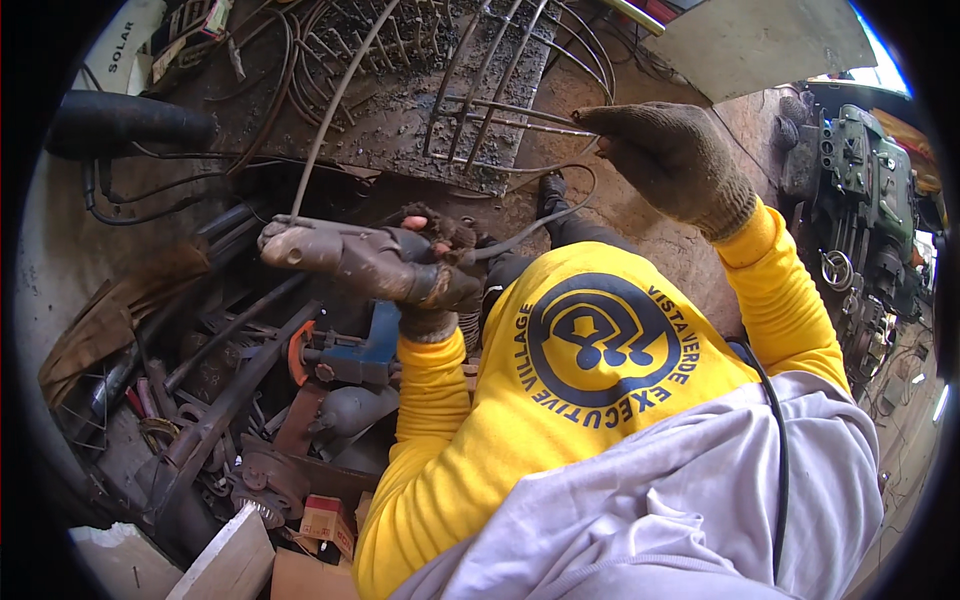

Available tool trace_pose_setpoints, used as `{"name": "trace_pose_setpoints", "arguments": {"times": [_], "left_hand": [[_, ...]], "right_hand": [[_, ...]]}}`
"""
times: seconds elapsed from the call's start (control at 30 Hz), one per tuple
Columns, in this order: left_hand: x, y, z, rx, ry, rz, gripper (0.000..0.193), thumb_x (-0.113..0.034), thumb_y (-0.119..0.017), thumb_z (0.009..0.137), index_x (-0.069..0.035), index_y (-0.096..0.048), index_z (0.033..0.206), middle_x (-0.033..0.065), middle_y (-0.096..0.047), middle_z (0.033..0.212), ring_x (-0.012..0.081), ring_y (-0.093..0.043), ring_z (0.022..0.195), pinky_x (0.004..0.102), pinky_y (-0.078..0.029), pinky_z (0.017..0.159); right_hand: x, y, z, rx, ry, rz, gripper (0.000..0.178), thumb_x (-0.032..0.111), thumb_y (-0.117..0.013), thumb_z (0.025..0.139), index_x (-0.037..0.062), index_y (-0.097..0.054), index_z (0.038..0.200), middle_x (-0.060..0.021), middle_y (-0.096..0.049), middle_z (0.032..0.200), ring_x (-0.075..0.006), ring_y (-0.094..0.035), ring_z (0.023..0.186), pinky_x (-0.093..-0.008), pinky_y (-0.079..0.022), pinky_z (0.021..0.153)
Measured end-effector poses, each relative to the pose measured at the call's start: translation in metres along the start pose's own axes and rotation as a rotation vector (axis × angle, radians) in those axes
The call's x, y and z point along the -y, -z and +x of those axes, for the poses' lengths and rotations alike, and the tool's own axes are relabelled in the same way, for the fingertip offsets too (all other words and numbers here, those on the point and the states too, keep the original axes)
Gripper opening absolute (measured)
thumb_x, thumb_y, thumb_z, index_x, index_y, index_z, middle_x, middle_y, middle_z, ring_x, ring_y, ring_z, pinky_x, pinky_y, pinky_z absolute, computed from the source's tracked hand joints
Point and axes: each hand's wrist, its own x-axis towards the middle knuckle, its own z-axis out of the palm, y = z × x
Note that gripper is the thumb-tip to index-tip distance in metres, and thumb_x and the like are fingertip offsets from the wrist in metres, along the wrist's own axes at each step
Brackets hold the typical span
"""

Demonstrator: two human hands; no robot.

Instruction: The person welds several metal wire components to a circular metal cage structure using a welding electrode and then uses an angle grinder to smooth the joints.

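Observation:
My left hand point(440, 285), in a dirty torn glove with bare fingertips showing, is wrapped round a brown welding electrode holder point(335, 250). A long thin electrode point(332, 115) rises from its jaw toward the upper edge, and a grey cable point(530, 232) loops away from its back end to the right. Across from it, my right hand point(680, 165) wears a brown knitted glove. Its fingertips close on the end of a frame of thin metal rods point(519, 62), partly hidden by the glove. The frame rests over a dirty metal worktable point(400, 140).
Short metal pieces point(400, 35) and coiled cables point(290, 70) lie on the worktable. Below left are a blue power tool point(375, 345), steel bars point(230, 385) and a small box point(328, 525). A green machine point(865, 170) stands at right; a pale sheet point(765, 45) is behind.

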Motion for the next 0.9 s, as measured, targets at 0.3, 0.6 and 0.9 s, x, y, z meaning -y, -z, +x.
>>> {"name": "trace_pose_setpoints", "arguments": {"times": [0.3,0.6,0.9], "left_hand": [[-0.017,-0.007,-0.020,0.117,-0.062,0.221,0.028,-0.031,-0.052,0.103,-0.014,-0.063,0.123,0.0145,-0.062,0.112,0.0239,-0.055,0.074,0.0408,-0.049,0.071],[-0.001,0.004,-0.007,0.249,0.076,-0.010,0.053,-0.041,-0.042,0.106,-0.007,-0.040,0.146,0.0287,-0.056,0.133,0.0401,-0.064,0.107,0.0605,-0.049,0.098],[-0.067,0.012,0.025,-0.047,0.340,0.159,0.059,-0.049,-0.039,0.107,-0.010,-0.037,0.151,0.0313,-0.062,0.121,0.0449,-0.066,0.106,0.0632,-0.052,0.092]], "right_hand": [[-0.001,-0.013,0.010,0.023,0.069,0.014,0.026,0.008,-0.070,0.092,0.0046,-0.073,0.117,-0.0172,-0.075,0.099,-0.0283,-0.074,0.087,-0.0343,-0.058,0.079],[0.002,-0.021,0.011,-0.001,0.021,0.070,0.023,0.016,-0.069,0.092,0.0108,-0.075,0.114,-0.0150,-0.075,0.098,-0.0298,-0.074,0.084,-0.0356,-0.058,0.074],[-0.005,-0.023,0.002,-0.025,-0.027,0.106,0.024,0.012,-0.068,0.094,0.0064,-0.074,0.117,-0.0125,-0.077,0.105,-0.0220,-0.074,0.089,-0.0325,-0.059,0.083]]}}
